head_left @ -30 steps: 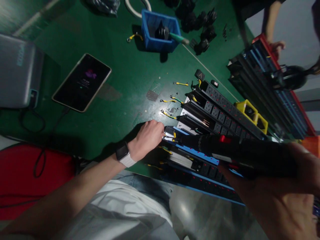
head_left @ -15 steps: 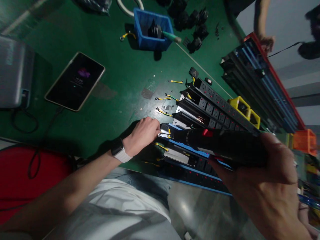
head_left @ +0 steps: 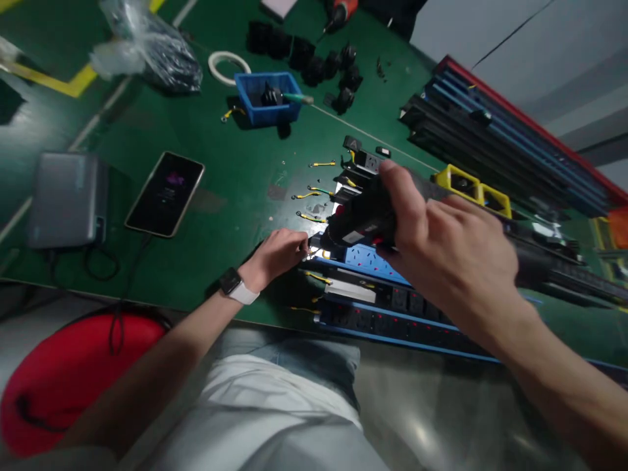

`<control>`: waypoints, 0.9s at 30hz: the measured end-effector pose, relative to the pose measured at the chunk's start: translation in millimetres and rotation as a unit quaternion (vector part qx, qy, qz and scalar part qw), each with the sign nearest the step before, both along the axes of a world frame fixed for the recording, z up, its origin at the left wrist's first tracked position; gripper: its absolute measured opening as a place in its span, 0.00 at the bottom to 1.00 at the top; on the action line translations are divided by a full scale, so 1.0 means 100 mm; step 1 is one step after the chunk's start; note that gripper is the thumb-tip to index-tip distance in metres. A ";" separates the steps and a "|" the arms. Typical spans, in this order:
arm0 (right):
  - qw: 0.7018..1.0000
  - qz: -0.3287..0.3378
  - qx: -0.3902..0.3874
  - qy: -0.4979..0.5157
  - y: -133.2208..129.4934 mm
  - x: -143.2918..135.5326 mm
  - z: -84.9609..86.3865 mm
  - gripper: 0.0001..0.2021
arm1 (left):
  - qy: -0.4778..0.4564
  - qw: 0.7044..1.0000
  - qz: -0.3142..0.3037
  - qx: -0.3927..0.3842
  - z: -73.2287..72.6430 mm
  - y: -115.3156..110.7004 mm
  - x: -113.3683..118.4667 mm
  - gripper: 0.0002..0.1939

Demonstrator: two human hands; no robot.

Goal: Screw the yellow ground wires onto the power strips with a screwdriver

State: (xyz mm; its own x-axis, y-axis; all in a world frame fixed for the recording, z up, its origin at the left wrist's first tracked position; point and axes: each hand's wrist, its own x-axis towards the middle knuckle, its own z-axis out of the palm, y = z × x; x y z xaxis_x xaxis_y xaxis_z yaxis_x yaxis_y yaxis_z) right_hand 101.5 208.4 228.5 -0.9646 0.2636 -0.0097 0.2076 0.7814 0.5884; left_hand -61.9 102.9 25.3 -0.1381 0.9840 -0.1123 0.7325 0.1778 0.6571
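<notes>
Just ahead of the left hand (head_left: pixel 279 255), by its curled fingers, is the brightly lit end of a blue socket strip (head_left: pixel 369 260); whether they pinch anything there, I cannot tell. The right hand (head_left: pixel 454 252) grips a black power tool (head_left: pixel 360 212), its nose near that end. Beyond the left hand, yellow wires (head_left: pixel 307 195) lie on the tabletop (head_left: pixel 235 176).

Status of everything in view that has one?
Black power tool: gripped in right hand; running or not, can't tell.
Left hand: fingertips at end of blue socket strip; grip unclear.
Phone: face up, screen lit.
Blue bin: open, parts inside.
Yellow bins: open.
Tape roll: lying flat.
</notes>
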 end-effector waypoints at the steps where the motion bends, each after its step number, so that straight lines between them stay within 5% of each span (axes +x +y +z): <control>1: 1.000 -0.001 0.000 -0.006 -0.02 0.01 0.01 0.36 | 0.014 1.000 -0.003 0.004 0.01 -0.01 0.01 0.07; 5: 1.000 0.005 0.004 -0.010 -0.08 0.09 0.00 0.36 | 0.041 0.999 -0.009 0.005 0.03 -0.03 0.00 0.06; 9: 0.999 0.025 -0.038 0.023 -0.04 0.10 -0.05 0.35 | -0.071 0.997 -0.016 0.002 0.19 0.06 -0.21 0.08; 13: 0.995 0.057 -0.060 0.048 0.02 0.06 -0.08 0.35 | -0.222 0.939 0.104 0.242 0.85 0.21 -0.30 0.18; 16: 0.995 0.072 -0.041 0.055 0.01 0.05 -0.08 0.34 | -0.274 0.881 0.067 0.380 1.40 0.28 -0.05 0.22; 18: 0.994 0.079 -0.038 0.058 0.00 0.06 -0.08 0.32 | -0.291 0.868 0.034 0.400 1.60 0.32 0.19 0.24; 20: 0.994 0.082 -0.050 0.059 0.02 0.09 -0.07 0.31 | -0.302 0.862 0.062 0.403 1.63 0.36 0.38 0.26; 27: 0.987 0.077 -0.131 0.058 0.19 0.14 0.00 0.34 | -0.209 0.851 0.183 0.447 1.38 0.50 0.60 0.31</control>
State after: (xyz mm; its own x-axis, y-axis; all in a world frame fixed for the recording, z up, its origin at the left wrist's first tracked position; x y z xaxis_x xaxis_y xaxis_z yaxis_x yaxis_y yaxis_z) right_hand 115.6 227.4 228.1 -0.9916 0.1172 0.0556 0.1292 0.9308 0.3419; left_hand -1.7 152.9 163.5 -0.5854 0.6020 0.5430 0.4052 -0.3629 0.8391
